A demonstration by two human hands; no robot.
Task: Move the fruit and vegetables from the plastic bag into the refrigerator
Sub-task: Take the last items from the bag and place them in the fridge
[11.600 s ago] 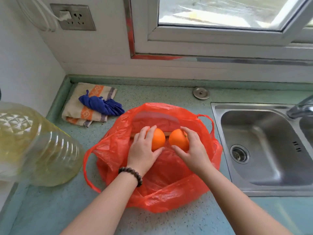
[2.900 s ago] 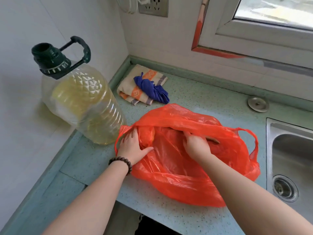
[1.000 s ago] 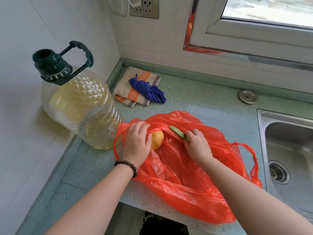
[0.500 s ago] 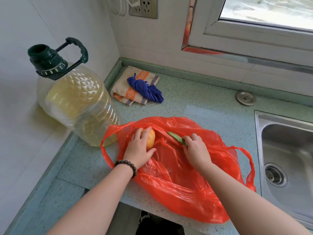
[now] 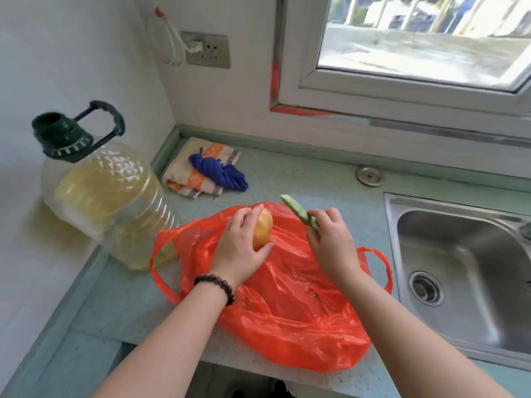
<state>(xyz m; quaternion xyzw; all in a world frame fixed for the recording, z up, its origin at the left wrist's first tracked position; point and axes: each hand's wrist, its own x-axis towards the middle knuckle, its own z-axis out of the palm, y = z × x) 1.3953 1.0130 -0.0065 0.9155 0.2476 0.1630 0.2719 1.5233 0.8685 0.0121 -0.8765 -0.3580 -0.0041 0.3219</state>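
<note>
The step in hand looks like the lift-out: both hands have produce raised clear of the crumpled red-orange plastic bag (image 5: pixel 287 305), which lies slumped on the speckled green bench (image 5: pixel 301 179). The left hand (image 5: pixel 238 248) has its grip curled round a yellow-orange round fruit (image 5: pixel 263 231), thumb under it and fingers over the top, at about 11 o'clock from the bag's middle. The right hand (image 5: pixel 330 242) has its grip closed on the lower end of a long flat green bean pod (image 5: pixel 298 211), whose free tip points away toward 11 o'clock.

The next move probably calls for carrying both pieces off the bench to the refrigerator, which is not in view, so the person will likely have to turn away. The pod is thin and held near one end; a firm pinch should keep it from swinging.

The bag sags flat and its mouth faces 12 o'clock; whether anything remains inside cannot be told through the folds. At 9 o'clock stands a large clear plastic jug of yellow oil (image 5: pixel 106 196) with a dark green cap. The stainless steel sink basin (image 5: pixel 448 254) at 3 o'clock shows only its drain.
</note>
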